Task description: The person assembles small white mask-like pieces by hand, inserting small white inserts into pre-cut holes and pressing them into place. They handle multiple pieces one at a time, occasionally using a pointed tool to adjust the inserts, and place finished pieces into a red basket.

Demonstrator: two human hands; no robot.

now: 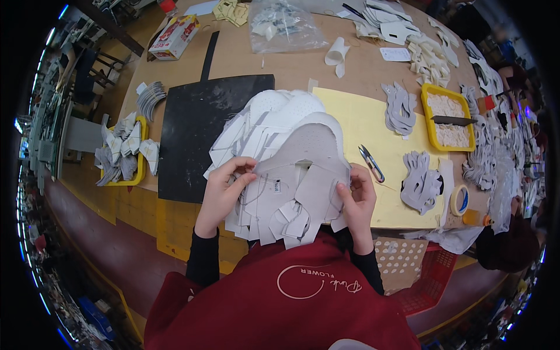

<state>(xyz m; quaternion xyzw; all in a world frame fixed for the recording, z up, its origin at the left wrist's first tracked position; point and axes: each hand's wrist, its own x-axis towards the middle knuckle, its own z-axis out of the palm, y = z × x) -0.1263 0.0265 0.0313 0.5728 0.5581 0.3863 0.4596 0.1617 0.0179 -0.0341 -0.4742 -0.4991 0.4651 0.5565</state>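
Note:
A light grey, perforated shoe upper (pixel 306 143) lies in front of me with its rounded toe pointing away and a small printed label on it. My left hand (pixel 224 189) pinches its left edge between thumb and fingertips. At the opposite edge, the thumb of my right hand (pixel 357 201) presses on top while the fingers curl underneath. Beyond and to the left is a stack of white shoe uppers (pixel 265 114), partly covered by the grey one. Loose grey strips (pixel 289 219) overlap near the table's front edge, close to my body.
A black mat (pixel 186 134) lies left, a yellow sheet (pixel 361 125) right, with thread snips (pixel 371 163) on it. Grey cut pieces (pixel 421 184), a tape roll (pixel 459 200) and a yellow tray (pixel 429 119) stand further right. A yellow basket (pixel 142 154) of pieces is left; a red crate (pixel 434 274) is below.

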